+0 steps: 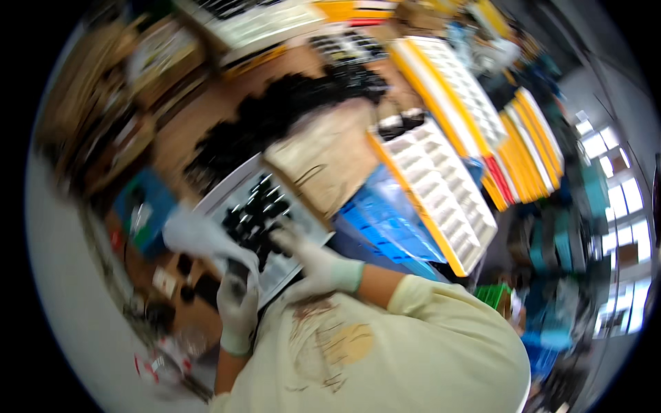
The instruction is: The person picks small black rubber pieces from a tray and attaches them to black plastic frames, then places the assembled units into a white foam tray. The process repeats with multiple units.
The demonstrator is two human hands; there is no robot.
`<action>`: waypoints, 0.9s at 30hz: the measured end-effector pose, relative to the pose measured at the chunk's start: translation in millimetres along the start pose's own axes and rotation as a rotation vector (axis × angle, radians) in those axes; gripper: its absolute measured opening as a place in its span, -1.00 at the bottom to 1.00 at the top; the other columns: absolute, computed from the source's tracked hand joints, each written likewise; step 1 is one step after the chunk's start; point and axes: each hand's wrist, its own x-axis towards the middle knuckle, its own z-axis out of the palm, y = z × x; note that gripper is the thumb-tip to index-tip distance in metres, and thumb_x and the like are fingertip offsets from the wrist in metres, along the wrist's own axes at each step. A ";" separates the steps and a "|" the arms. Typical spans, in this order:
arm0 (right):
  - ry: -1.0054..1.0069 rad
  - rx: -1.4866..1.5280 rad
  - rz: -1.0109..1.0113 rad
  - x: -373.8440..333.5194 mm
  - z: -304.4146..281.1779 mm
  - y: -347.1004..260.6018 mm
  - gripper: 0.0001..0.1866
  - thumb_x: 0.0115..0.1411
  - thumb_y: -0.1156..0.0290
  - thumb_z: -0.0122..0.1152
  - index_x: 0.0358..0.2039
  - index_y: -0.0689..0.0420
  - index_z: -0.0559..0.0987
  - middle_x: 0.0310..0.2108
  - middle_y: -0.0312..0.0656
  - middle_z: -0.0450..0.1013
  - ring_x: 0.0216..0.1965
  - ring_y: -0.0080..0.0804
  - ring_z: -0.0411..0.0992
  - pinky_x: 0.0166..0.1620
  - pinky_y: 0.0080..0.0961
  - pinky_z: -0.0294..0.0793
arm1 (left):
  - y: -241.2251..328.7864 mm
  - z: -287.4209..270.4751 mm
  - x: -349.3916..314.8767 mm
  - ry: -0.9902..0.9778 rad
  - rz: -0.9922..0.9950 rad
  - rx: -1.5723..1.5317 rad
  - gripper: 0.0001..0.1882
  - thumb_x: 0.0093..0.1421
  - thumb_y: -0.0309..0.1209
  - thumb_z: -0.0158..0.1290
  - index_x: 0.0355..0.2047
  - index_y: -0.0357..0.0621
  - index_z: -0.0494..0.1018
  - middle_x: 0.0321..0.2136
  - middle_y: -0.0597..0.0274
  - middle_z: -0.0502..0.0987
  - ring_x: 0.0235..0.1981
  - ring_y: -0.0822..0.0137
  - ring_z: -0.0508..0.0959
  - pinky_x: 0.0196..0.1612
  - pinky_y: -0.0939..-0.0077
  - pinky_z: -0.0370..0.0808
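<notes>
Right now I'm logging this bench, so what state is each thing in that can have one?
Left hand: gloved, at the bag; grip too blurred to tell
Right hand: gloved, open, fingers over the parts
Bag: crumpled; contents unclear
Parts: loose, in a heap
White tray: holding the parts
Black pile: heaped, details blurred
Yellow trays: stacked

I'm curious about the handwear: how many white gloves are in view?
2: one glove on the left hand, at the pale plastic bag, and one on the right hand, over dark pieces. Others may be hidden.
</notes>
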 end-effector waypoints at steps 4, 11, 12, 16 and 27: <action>-0.432 0.390 0.312 19.8 -7.0 -29.0 -0.07 0.10 0.33 0.33 0.44 0.06 0.10 0.26 0.15 0.30 0.18 -0.12 0.38 0.20 -0.33 0.34 | -1.9 9.6 3.1 -0.299 -0.031 0.140 -0.89 0.17 -0.48 0.09 -0.37 -0.22 0.38 -0.45 0.38 0.40 -0.43 0.55 0.36 -0.33 0.61 0.34; -0.076 0.317 0.454 -15.3 -8.7 26.0 -0.54 0.11 0.55 0.04 0.06 0.23 0.56 -0.17 0.11 0.58 -0.14 -0.02 0.52 -0.03 -0.27 0.48 | -17.2 4.3 4.8 -0.167 -0.022 0.083 -0.84 0.20 -0.53 0.02 -0.22 -0.34 0.42 -0.20 0.10 0.55 -0.19 0.35 0.52 -0.04 0.48 0.43; -0.049 0.301 0.500 -15.4 -23.1 19.6 -0.57 0.08 0.57 0.03 -0.01 0.25 0.59 -0.20 0.11 0.58 -0.14 0.00 0.53 -0.03 -0.27 0.48 | -19.2 -3.6 3.9 -0.131 -0.077 0.045 -0.83 0.20 -0.54 0.01 -0.21 -0.35 0.42 -0.18 0.08 0.56 -0.17 0.34 0.53 -0.03 0.47 0.43; 0.052 0.064 0.496 -27.9 -39.6 42.5 -0.63 0.10 0.50 0.02 -0.09 0.19 0.63 -0.24 0.09 0.58 -0.17 0.00 0.54 -0.06 -0.28 0.49 | -23.5 -18.9 3.5 -0.122 -0.139 0.113 -0.80 0.22 -0.53 0.00 -0.17 -0.38 0.44 -0.20 0.11 0.56 -0.19 0.36 0.52 -0.02 0.46 0.43; 0.260 -0.521 0.451 -67.9 -147.6 150.2 -0.54 0.09 0.25 0.22 -0.04 0.24 0.50 -0.14 0.19 0.45 -0.03 0.17 0.44 0.08 -0.08 0.42 | -25.0 -6.5 8.0 -0.157 -0.162 0.150 -0.77 0.26 -0.46 0.03 -0.14 -0.37 0.45 -0.20 0.15 0.56 -0.18 0.39 0.50 -0.03 0.50 0.41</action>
